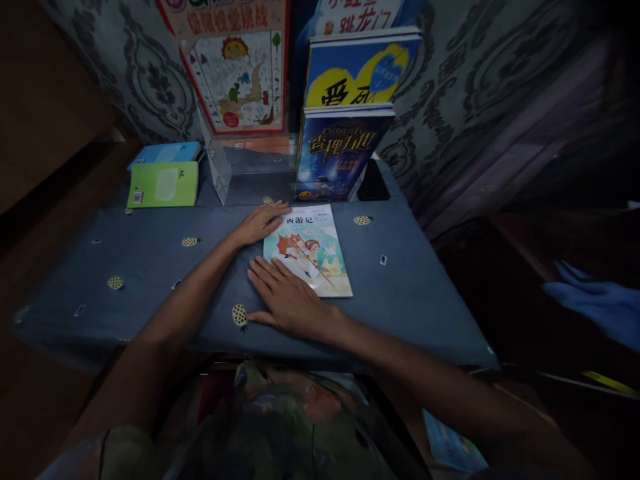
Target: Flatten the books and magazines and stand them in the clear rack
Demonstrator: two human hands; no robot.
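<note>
A thin book (320,247) with a pale, illustrated cover and black Chinese title lies closed on the cloth-covered table. My left hand (261,223) rests at its upper left edge, fingers stretched out and the tips touching the cover. Across the lower left corner of the book lies my right hand (285,297), flat, fingers extended and thumb pointing left onto the cloth. Neither hand grips anything. Part of the book's left and lower edges is hidden under my hands.
Behind the book, a clear acrylic stand (255,180) holds a red-bordered book (237,80). Beside it stand a dark blue book (340,157) and a yellow-and-blue book (360,67). A black phone-like object (374,181) lies right; a green book (167,183) and blue book (163,155) lie left.
</note>
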